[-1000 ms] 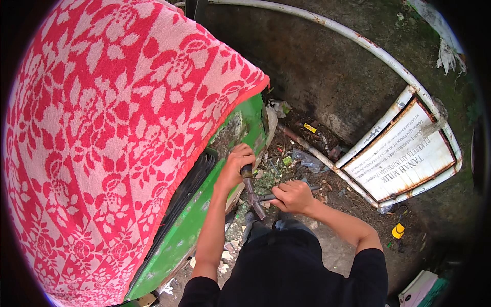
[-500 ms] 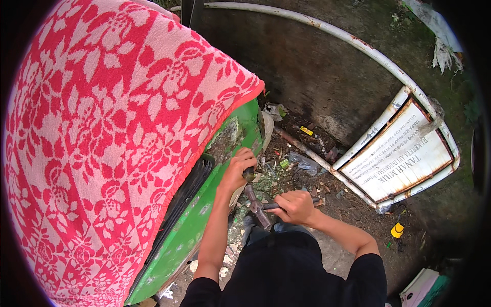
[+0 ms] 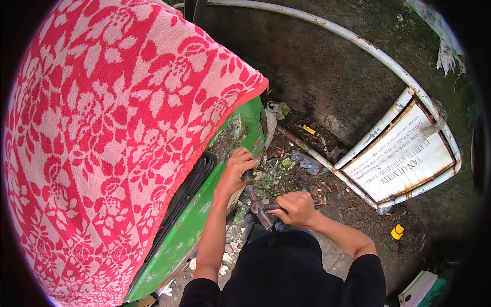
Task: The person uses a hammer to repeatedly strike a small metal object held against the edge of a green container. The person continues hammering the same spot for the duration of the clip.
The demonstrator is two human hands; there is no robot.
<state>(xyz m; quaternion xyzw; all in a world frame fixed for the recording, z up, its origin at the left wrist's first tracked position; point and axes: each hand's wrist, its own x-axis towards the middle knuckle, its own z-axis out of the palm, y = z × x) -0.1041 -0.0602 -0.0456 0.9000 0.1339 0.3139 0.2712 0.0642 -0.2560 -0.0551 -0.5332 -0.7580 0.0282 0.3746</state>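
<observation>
My right hand (image 3: 296, 209) is closed round the dark handle of a hammer (image 3: 260, 207), whose brownish metal head lies in front of my waist. Beside the green painted panel (image 3: 204, 217), my left hand (image 3: 236, 169) is closed on a short tool with a dull yellowish butt end (image 3: 248, 177); its working end is hidden by my fingers. One end of the hammer head is at or very near that butt; whether they touch I cannot tell. Just beyond my left hand, the panel has a rough grey, bare patch (image 3: 230, 135).
A red and pink floral towel (image 3: 123, 128) drapes over the green body at left, with black rubber-like strips (image 3: 179, 210) under its edge. At right a rusty white sign (image 3: 401, 158) hangs in a bent white pipe frame (image 3: 353, 36). Litter and a yellow object (image 3: 397, 232) dot the soil.
Both hands and the hammer stay in nearly the same places, with only a slight shift. The whole view has moved a little.
</observation>
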